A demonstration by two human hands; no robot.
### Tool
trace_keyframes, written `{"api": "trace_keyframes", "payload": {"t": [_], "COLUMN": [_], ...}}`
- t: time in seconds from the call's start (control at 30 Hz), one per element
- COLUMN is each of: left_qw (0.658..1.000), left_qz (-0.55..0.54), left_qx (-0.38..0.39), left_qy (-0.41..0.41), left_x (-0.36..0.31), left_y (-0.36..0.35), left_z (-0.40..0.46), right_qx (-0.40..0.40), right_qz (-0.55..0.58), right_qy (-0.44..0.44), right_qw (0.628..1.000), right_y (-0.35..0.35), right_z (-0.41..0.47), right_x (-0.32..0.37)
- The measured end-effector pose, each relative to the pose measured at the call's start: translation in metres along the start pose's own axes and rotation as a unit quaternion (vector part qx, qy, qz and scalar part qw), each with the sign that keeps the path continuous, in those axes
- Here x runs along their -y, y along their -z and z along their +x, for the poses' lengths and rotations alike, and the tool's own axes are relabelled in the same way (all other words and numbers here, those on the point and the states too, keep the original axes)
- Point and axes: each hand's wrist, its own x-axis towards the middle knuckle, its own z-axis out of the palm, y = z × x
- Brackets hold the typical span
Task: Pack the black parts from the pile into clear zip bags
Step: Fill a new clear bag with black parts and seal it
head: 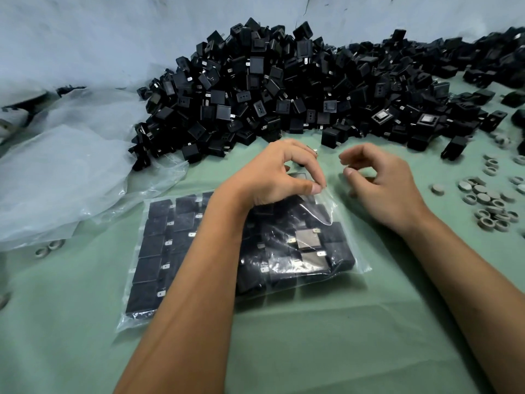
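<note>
Crumpled clear plastic sheeting (56,177) far left. Clear zip bag (153,251) near centre on green table (312,351), packed with rows of square black parts, metal tabs showing. Left hand (272,177) pinches bag's far edge. Right hand (380,183) loosely curled, empty, just beside. Black parts pile (284,89) far. Grey rings (488,203) right. No legible writing.

Left hand (279,174) pinching, right hand (382,183) curled.

Two bare forearms, no sleeves, gloves or watch; left hand (272,174) and right hand (380,183) with short nails.
</note>
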Motion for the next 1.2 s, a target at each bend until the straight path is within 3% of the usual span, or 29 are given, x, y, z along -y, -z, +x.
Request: {"api": "trace_keyframes", "payload": {"t": [0.13, 0.23, 0.33, 0.43, 0.53, 0.67, 0.83, 1.03, 1.2], "left_qw": [1.000, 0.999, 0.999, 0.999, 0.999, 1.000, 1.000, 1.000, 1.000], "left_qz": [0.001, -0.015, -0.026, -0.030, -0.035, -0.030, -0.015, 0.000, -0.006], "left_qx": [0.001, 0.000, -0.004, -0.006, -0.003, -0.006, -0.004, -0.016, -0.017], "left_qy": [-0.024, -0.035, -0.028, -0.020, -0.014, -0.004, 0.000, -0.020, -0.023], "left_x": [0.000, 0.001, 0.004, 0.005, 0.006, 0.006, 0.003, 0.002, -0.002], "left_y": [0.001, -0.001, 0.000, 0.000, -0.001, -0.001, -0.003, 0.000, 0.002], "left_z": [0.000, -0.001, 0.000, 0.002, 0.002, 0.002, 0.004, 0.001, 0.000], "right_qx": [0.095, 0.228, 0.275, 0.183, 0.053, -0.019, 0.039, 0.142, 0.220], "right_qz": [-0.138, -0.243, -0.280, -0.214, -0.111, 0.121, 0.343, 0.346, 0.300], "right_qy": [0.094, 0.091, 0.103, 0.079, -0.016, -0.105, -0.165, -0.197, -0.147], "right_qw": [0.981, 0.938, 0.914, 0.956, 0.992, 0.987, 0.924, 0.906, 0.916], "right_y": [-0.009, -0.013, -0.015, -0.013, -0.010, -0.007, 0.004, 0.011, 0.013], "right_z": [0.019, 0.045, 0.058, 0.053, 0.029, 0.003, -0.002, 0.003, -0.003], "right_x": [0.007, 0.013, 0.016, 0.015, 0.011, 0.009, 0.007, 0.014, 0.021]}}
